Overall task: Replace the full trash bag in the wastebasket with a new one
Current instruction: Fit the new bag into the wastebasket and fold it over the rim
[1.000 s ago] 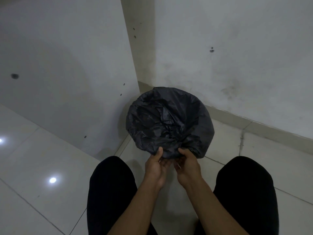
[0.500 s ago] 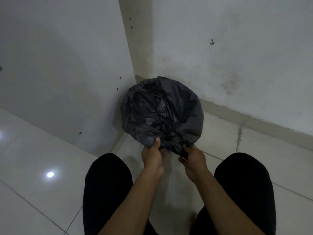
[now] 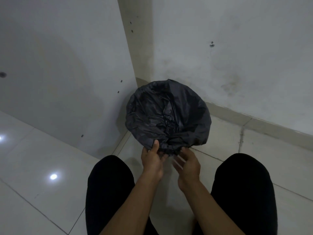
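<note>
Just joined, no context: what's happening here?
A crouching person works at a black trash bag draped over the mouth of a wastebasket, itself hidden, in the wall corner. The left hand pinches the bag's near edge, thumb on top. The right hand hovers beside it with fingers loose and blurred; whether it touches the bag is unclear.

Basket hidden whole under bag (image 3: 167,116); bag's inside dark, contents unreadable. Left hand (image 3: 152,161): fingers out of sight beneath bag's near edge, only thumb showing. Right hand (image 3: 188,164): fingers (image 3: 177,162) motion-blurred, hold on bag unclear. Forearms (image 3: 135,200), legs (image 3: 108,192) cut by bottom edge. Wall specks (image 3: 211,44) too small to tell.
</note>
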